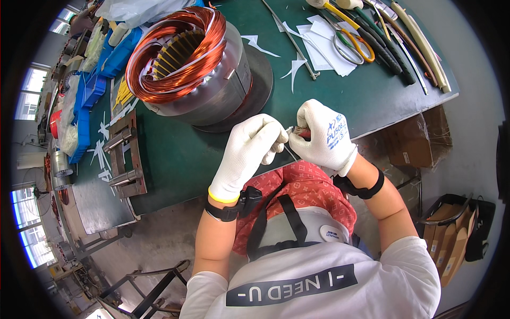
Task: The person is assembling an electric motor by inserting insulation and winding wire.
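Blue plastic bins (121, 53) at far left of bench (186, 154) — pale small parts inside, kind not discernible. Brown cardboard box (419, 139) under bench edge at right; contents hidden.

Large stator (194, 69): steel cylinder, glossy copper windings looped at top, white insulation strips in slots. Stands on green mat, just beyond hands.

Left hand (248, 151), white knit glove, fingers curled, pinching a small metal piece (290, 129) at fingertips. Right hand (321, 134), same glove, closed around a small red-handled tool (303, 133) — tip meets the metal piece. Thin wire (291, 154) hanging below the pinch, over bench edge.

White paper scraps (321, 48), scissors with yellow handles (350, 45), long rods and sticks (419, 45) at far right. Metal jig (126, 157) at left.
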The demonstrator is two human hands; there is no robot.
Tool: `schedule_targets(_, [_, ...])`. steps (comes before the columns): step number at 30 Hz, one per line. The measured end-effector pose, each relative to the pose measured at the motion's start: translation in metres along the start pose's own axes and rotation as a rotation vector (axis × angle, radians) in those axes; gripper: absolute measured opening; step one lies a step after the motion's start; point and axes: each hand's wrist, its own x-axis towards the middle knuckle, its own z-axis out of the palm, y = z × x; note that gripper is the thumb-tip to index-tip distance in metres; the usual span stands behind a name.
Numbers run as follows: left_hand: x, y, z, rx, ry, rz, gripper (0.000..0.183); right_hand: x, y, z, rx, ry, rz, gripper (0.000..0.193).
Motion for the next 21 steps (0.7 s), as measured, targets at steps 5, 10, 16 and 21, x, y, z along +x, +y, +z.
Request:
schedule_targets(5, [-0.001, 0.001, 0.001, -0.015, 0.000, -0.002, 0.024, 0.001, 0.001, 0.000, -0.005, -0.038, 0.030, 0.021])
schedule_targets(10, [0.000, 0.000, 0.000, -0.020, -0.011, 0.017, 0.025, 0.000, -0.003, 0.002, 0.011, 0.001, 0.054, 0.021])
schedule_targets(16, [-0.002, -0.002, -0.007, -0.100, -0.056, 0.012, 0.024, 0.037, 0.028, -0.033, 0.110, -0.035, 0.284, 0.037])
schedule_targets(21, [-0.001, -0.002, 0.021, 0.231, -0.122, 0.152, 0.022, 0.092, 0.111, -0.055, 0.009, 0.000, 0.390, 0.060])
